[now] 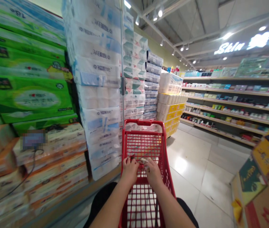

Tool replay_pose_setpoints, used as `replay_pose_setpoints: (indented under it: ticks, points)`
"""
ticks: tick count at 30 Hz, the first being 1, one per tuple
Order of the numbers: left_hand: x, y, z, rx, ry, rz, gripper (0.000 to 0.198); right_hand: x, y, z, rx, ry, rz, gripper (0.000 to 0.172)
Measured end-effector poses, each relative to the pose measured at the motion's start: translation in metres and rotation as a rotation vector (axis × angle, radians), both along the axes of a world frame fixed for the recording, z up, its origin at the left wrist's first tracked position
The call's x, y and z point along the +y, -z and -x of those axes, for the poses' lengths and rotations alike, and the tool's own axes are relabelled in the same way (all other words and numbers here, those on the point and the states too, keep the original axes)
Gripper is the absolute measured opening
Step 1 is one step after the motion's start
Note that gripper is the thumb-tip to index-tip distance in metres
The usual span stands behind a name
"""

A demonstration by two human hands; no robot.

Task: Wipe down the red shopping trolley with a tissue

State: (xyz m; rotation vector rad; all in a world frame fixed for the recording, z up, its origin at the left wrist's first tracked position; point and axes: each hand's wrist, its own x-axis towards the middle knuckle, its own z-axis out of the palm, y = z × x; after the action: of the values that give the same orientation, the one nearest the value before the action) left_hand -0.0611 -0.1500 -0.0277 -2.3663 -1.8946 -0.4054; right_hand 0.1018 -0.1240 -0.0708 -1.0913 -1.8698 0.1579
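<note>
A red shopping basket cart point(144, 134) with a grid of plastic bars stands right in front of me, between my arms. My left hand point(130, 167) is over its middle, fingers curled, near a small dark bit at its fingertips. Close beside it, my right hand point(152, 170) is closed with its fingers bent around a small, pale, crumpled-looking item point(145, 160). What that item is cannot be made out. The fingertips of both hands nearly meet there. Through the lower grid the floor shows.
On the left rise stacks of green tissue packs point(30, 95), orange-and-white packs point(56, 171) and tall white toilet-roll packs point(98, 98). Yellow-and-white packs point(171, 110) stand ahead. Stocked shelves point(229, 98) line the back right. Cartons point(255, 177) flank the tiled floor point(196, 164).
</note>
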Motion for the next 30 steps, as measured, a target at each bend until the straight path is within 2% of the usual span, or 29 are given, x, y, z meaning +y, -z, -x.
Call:
replay_pose_setpoints:
  ticks: [2, 5, 7, 11, 12, 16, 17, 21, 22, 26, 27, 30]
  points:
    - [0.0008, 0.0015, 0.0004, -0.001, 0.001, -0.012, 0.040, 0.0001, 0.0007, 0.0006, -0.002, -0.036, -0.004, 0.038]
    - [0.0009, 0.0023, 0.0009, -0.025, 0.019, -0.013, 0.046, 0.0002, -0.0007, -0.0013, 0.076, 0.128, 0.004, 0.037]
    - [0.0007, 0.0019, 0.0009, -0.028, 0.021, -0.010, 0.048, -0.0004, -0.0013, -0.0016, 0.080, 0.170, 0.008, 0.037]
    - [0.0006, 0.0004, 0.0004, 0.005, -0.004, -0.010, 0.039, -0.0016, 0.0006, 0.0024, -0.025, -0.047, -0.020, 0.044]
    - [0.0007, 0.0001, 0.0004, 0.009, -0.006, -0.007, 0.039, -0.0012, 0.0008, 0.0027, -0.020, -0.058, -0.026, 0.043]
    - [0.0006, -0.0001, 0.0007, -0.010, 0.011, 0.009, 0.052, 0.0015, 0.0007, -0.0001, 0.112, 0.155, -0.027, 0.035]
    - [0.0006, 0.0001, 0.0008, -0.014, 0.014, 0.009, 0.052, 0.0017, 0.0010, -0.0004, 0.113, 0.169, -0.031, 0.035]
    - [0.0008, 0.0016, 0.0008, -0.007, 0.004, -0.004, 0.040, 0.0007, 0.0043, 0.0025, -0.012, -0.041, -0.057, 0.040]
    - [0.0008, 0.0020, 0.0008, -0.008, 0.004, -0.008, 0.040, 0.0008, 0.0046, 0.0027, -0.014, -0.052, -0.060, 0.040]
    - [0.0003, 0.0020, 0.0009, -0.027, 0.018, -0.016, 0.049, 0.0018, 0.0029, -0.0003, 0.106, 0.154, -0.054, 0.036]
    - [0.0001, 0.0017, 0.0008, -0.029, 0.020, -0.016, 0.050, 0.0015, 0.0026, -0.0004, 0.110, 0.158, -0.055, 0.037]
    - [-0.0004, 0.0007, 0.0004, -0.017, 0.012, -0.011, 0.041, 0.0002, 0.0036, 0.0026, 0.005, -0.040, -0.068, 0.042]
